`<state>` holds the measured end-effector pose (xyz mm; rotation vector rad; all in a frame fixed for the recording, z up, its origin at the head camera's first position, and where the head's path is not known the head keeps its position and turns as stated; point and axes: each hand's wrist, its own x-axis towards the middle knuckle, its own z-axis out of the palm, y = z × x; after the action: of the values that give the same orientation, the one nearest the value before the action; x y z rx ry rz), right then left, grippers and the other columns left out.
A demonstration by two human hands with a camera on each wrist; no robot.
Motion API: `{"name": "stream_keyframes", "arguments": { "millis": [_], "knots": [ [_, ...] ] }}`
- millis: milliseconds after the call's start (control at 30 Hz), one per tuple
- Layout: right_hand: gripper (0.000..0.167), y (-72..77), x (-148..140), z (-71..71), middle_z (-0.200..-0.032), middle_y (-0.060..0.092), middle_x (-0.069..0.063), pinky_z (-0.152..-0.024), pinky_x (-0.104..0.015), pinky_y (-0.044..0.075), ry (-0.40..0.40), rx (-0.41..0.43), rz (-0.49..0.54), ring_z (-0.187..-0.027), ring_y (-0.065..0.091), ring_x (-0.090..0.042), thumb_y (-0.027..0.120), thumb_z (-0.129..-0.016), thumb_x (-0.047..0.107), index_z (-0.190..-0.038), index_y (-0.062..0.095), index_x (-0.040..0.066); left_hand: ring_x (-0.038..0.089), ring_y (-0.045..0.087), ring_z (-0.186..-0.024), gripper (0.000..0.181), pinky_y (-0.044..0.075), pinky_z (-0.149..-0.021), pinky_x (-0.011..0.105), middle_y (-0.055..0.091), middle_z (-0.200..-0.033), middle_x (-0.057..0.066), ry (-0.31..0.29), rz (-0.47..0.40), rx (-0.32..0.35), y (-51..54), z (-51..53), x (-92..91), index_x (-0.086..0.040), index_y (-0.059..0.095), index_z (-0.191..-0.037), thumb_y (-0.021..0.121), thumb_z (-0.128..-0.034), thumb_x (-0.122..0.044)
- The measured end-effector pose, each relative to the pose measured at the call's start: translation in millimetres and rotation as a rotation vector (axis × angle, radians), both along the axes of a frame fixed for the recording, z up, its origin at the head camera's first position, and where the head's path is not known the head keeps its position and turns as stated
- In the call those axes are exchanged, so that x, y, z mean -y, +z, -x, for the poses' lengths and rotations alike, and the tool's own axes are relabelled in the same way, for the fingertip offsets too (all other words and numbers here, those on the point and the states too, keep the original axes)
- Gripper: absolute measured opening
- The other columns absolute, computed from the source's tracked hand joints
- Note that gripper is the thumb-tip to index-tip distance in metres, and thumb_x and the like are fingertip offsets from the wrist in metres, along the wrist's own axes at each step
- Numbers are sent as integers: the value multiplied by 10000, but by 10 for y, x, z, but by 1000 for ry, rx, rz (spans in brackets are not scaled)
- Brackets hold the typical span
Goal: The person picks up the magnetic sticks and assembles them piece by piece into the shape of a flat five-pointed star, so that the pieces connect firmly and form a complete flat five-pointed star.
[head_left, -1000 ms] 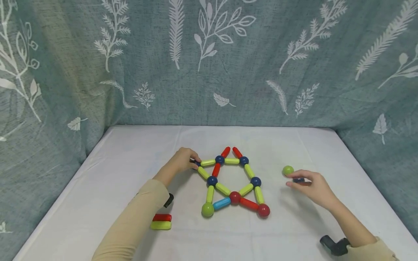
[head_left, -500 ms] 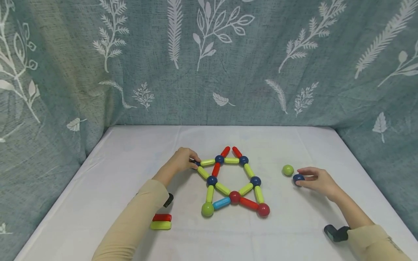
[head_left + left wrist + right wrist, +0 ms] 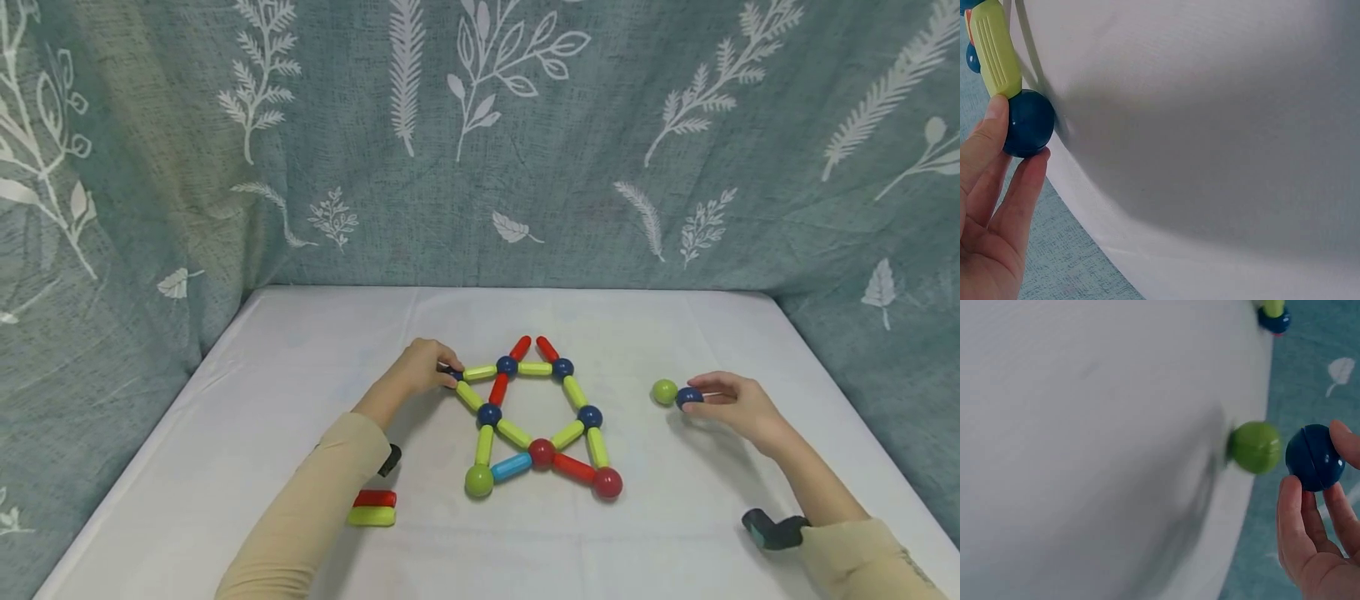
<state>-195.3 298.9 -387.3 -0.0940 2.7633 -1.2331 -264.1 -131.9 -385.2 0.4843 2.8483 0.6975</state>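
My left hand [image 3: 420, 367] pinches a dark blue ball [image 3: 1030, 124] at the left corner of a flat figure of balls and rods; a yellow-green rod [image 3: 996, 53] joins that ball. Between thumb and fingers, my right hand [image 3: 738, 408] holds another blue ball [image 3: 1315, 457], with a seam round it. Close beside it on the table sits a loose green ball [image 3: 1256, 447]; in the right wrist view a narrow gap separates the two. The figure has more blue balls [image 3: 590, 417], red balls [image 3: 542, 453], a green ball [image 3: 479, 481] and a light blue rod [image 3: 512, 467].
A red rod [image 3: 375, 498] and a yellow-green rod [image 3: 372, 517] lie side by side near my left forearm. Two red rods [image 3: 547, 348] point away from the figure's far side. A patterned cloth [image 3: 420, 208] hangs behind the white table [image 3: 600, 550].
My right hand has let go of a rod-like red and dark piece or turned it out of view; now it holds the blue ball and has moved it up beside the green ball. My left hand stays put.
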Motion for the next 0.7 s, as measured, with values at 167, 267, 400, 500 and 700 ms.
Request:
{"name": "stream_keyframes", "arguments": {
  "millis": [167,267,400,500,700],
  "knots": [
    [531,163,235,143,-1169,550,-220,-846,-421,472,46,-29,47,-1070,521,-351,694,-814,292,-1199,527,-35,255,563,-1028,224,439,-892,381,673,-994,51,15,3,6,-7,3,-11,-81,716,-971,740,-754,-126],
    [530,203,451,308,-1170,555,-211,-870,-437,458,78,-20,59,-1080,521,-348,701,-806,294,-1196,534,-23,253,564,-1026,221,439,-889,383,672,-995,47,20,0,0,-12,7,-3,-88,718,-968,741,-752,-131],
    [502,217,751,571,-1184,553,-197,-895,-442,440,116,5,91,-1083,523,-335,706,-804,265,-1194,544,-6,248,577,-1002,220,457,-864,369,673,-984,51,14,-15,-3,-23,14,10,-82,719,-962,743,-749,-128],
    [461,199,944,766,-1199,546,-193,-901,-434,439,138,36,131,-1077,530,-323,702,-809,212,-1191,550,2,245,593,-976,224,474,-839,352,673,-983,61,3,-36,4,-36,16,11,-69,717,-964,745,-748,-121],
    [427,116,1228,1152,-1197,549,-191,-911,-408,438,160,83,145,-1077,530,-302,684,-823,174,-1188,550,-4,240,581,-1000,225,460,-862,360,672,-993,52,23,-33,9,-31,26,10,-81,718,-967,746,-747,-122]
  ]
}}
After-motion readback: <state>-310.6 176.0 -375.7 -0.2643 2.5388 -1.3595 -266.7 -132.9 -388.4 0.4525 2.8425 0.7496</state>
